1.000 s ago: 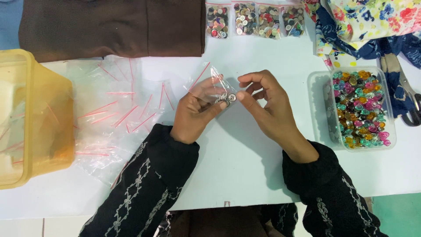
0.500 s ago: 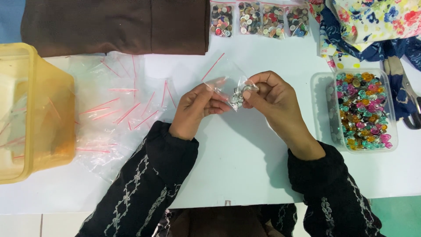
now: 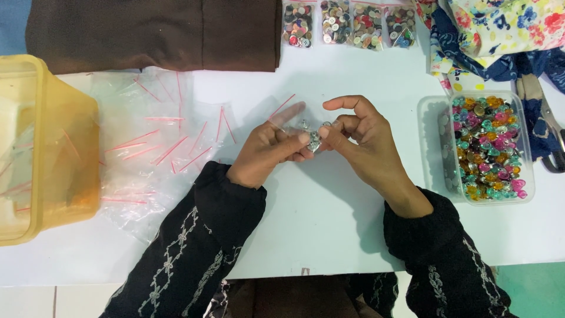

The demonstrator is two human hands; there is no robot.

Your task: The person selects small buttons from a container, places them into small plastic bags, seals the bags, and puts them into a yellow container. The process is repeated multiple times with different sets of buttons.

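My left hand (image 3: pixel 268 150) and my right hand (image 3: pixel 359 141) meet over the middle of the white table (image 3: pixel 329 218). Both pinch a small clear zip bag (image 3: pixel 309 135) with a red seal strip, holding a few silvery buttons. The bag's open end sticks up to the left between my fingers. A clear tub of colourful shiny buttons (image 3: pixel 485 147) stands just right of my right hand. Loose empty zip bags (image 3: pixel 156 147) lie spread to the left of my left hand.
A yellow plastic box (image 3: pixel 41 147) sits at the left edge. Brown cloth (image 3: pixel 153 32) lies at the back, with several filled button bags (image 3: pixel 347 23) beside it. Floral and blue fabric (image 3: pixel 500 29) and scissors (image 3: pixel 544 118) are at the far right.
Both hands have kept the small bag between them and shifted it slightly; the fingers have worked along the bag and the buttons now sit bunched between the thumbs.
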